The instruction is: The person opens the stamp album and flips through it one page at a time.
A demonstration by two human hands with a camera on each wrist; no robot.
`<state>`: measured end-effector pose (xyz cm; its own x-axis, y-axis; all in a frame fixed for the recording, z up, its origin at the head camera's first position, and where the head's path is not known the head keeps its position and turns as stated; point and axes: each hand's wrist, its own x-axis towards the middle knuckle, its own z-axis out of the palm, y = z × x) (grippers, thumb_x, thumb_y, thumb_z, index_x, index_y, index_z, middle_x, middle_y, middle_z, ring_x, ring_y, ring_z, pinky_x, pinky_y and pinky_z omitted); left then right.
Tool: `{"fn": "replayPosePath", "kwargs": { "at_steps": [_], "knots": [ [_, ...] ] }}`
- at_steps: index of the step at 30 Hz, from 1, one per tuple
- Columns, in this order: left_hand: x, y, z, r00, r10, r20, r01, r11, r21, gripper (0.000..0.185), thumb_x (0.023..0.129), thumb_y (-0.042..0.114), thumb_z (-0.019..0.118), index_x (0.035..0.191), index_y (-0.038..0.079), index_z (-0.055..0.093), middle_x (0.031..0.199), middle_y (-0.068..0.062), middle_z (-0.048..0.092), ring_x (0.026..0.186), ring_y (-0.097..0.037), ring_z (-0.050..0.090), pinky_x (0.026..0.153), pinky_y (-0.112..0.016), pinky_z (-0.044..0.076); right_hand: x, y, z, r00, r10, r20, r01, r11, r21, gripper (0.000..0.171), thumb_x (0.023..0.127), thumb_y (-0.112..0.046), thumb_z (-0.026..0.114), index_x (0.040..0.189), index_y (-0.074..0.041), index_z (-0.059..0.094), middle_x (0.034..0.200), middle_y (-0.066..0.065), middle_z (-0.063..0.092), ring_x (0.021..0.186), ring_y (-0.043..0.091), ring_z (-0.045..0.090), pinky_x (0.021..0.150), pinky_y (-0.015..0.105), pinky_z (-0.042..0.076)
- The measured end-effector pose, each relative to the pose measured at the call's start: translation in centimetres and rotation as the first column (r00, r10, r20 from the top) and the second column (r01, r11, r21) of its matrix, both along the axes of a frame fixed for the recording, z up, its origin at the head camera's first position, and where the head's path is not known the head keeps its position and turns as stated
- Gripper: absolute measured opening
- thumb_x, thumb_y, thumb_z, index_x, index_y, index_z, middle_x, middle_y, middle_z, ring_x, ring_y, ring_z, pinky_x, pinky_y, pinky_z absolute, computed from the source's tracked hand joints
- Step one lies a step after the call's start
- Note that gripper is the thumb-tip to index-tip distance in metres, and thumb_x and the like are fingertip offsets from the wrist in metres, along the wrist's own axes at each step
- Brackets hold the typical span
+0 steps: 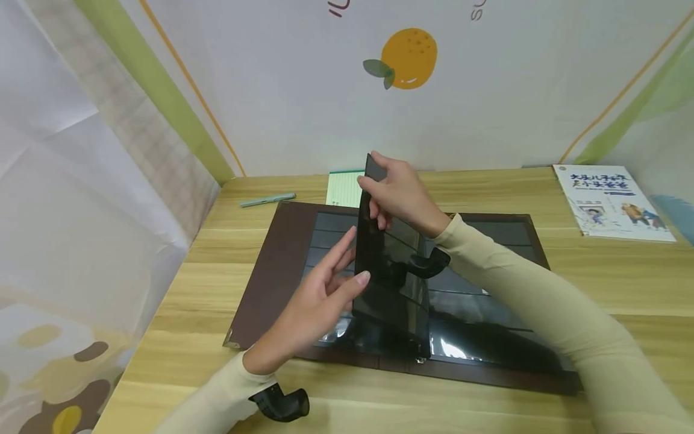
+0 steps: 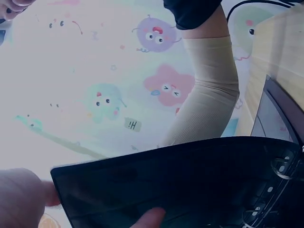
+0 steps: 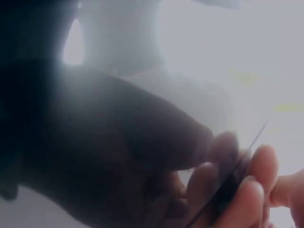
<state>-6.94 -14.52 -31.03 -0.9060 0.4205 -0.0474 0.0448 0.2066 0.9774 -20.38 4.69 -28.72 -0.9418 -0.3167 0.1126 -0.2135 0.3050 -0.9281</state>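
A ring-bound album with a dark brown cover (image 1: pixel 260 271) lies open on the table. One glossy black album page (image 1: pixel 387 265) stands nearly upright over the middle. My right hand (image 1: pixel 398 190) pinches the page near its upper corner between thumb and fingers. Close to the lower outer edge is my left hand (image 1: pixel 317 301), fingers straight and spread, its thumb tip overlapping the page. Metal binder rings (image 2: pixel 282 166) show along the page's inner side in the left wrist view. Up close in the right wrist view, fingers (image 3: pixel 242 204) appear at the thin page edge.
Behind the album are a green pen (image 1: pixel 268 200) and a pale green notepad (image 1: pixel 343 189). A white illustrated booklet (image 1: pixel 615 205) lies at the back right of the wooden table (image 1: pixel 190 313). A printed curtain (image 1: pixel 303 96) hangs along the back edge.
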Motion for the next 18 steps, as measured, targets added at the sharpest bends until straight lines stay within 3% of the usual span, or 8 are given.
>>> {"fn": "replayPosePath", "kwargs": {
  "at_steps": [3,5,7,10,14,18],
  "knots": [
    [-0.4,0.3,0.2,1.000,0.015,-0.009,-0.016,0.999,-0.041,0.070,0.103,0.022,0.056,0.159,0.043,0.020,0.164,0.000,0.031,0.123,-0.017,0.065,0.090,-0.036,0.052,0.0,0.4,-0.2,1.000,-0.011,-0.013,0.012,1.000,0.016,0.072,0.101,-0.025,0.058,0.162,-0.014,0.020,0.057,0.012,0.063,0.040,0.029,0.058,0.046,0.044,0.054],
    [-0.6,0.4,0.2,1.000,0.019,-0.010,-0.019,0.998,-0.061,0.072,0.102,0.016,0.056,0.158,0.044,0.021,0.163,0.000,0.034,0.111,-0.016,0.068,0.085,-0.033,0.050,0.0,0.8,-0.4,1.000,-0.019,-0.018,0.019,0.999,0.029,0.073,0.101,-0.027,0.058,0.162,-0.014,0.021,0.058,0.012,0.063,0.041,0.030,0.059,0.047,0.044,0.055],
    [-0.8,0.4,0.2,1.000,0.017,-0.010,-0.017,0.997,-0.077,0.075,0.101,0.013,0.056,0.158,0.044,0.020,0.162,-0.001,0.036,0.092,-0.015,0.067,0.076,-0.029,0.048,0.1,1.1,-0.5,1.000,-0.025,-0.015,0.025,0.999,0.035,0.073,0.101,-0.029,0.059,0.162,-0.015,0.021,0.058,0.011,0.063,0.042,0.030,0.059,0.048,0.045,0.055],
    [-1.1,0.3,-0.1,1.000,0.008,-0.004,-0.008,0.997,-0.080,0.077,0.100,0.009,0.056,0.159,0.042,0.021,0.162,-0.003,0.036,0.063,-0.015,0.049,0.057,-0.024,0.042,0.3,1.8,-0.6,1.000,-0.027,-0.016,0.028,0.999,0.035,0.072,0.102,-0.031,0.059,0.162,-0.017,0.022,0.058,0.010,0.063,0.043,0.030,0.060,0.049,0.045,0.055],
    [-1.3,-0.5,-0.7,1.000,0.008,-0.005,-0.008,0.998,-0.063,0.078,0.099,0.003,0.056,0.160,0.039,0.023,0.164,-0.005,0.033,0.052,-0.011,0.039,0.047,-0.021,0.033,0.7,3.4,-0.5,0.998,-0.004,-0.059,0.004,1.000,0.014,0.070,0.102,-0.031,0.059,0.162,-0.023,0.023,0.062,0.013,0.064,0.047,0.031,0.062,0.049,0.042,0.055],
    [-1.5,-1.2,-1.3,0.998,0.047,-0.029,-0.049,0.997,-0.058,0.081,0.095,-0.002,0.058,0.159,0.038,0.027,0.162,-0.008,0.038,0.051,-0.007,0.039,0.047,-0.019,0.032,0.7,6.7,-0.5,0.983,0.017,-0.185,-0.003,0.997,0.075,0.056,0.103,-0.024,0.058,0.156,-0.020,0.040,0.071,0.014,0.067,0.054,0.027,0.064,0.048,0.035,0.051]
  ]
}}
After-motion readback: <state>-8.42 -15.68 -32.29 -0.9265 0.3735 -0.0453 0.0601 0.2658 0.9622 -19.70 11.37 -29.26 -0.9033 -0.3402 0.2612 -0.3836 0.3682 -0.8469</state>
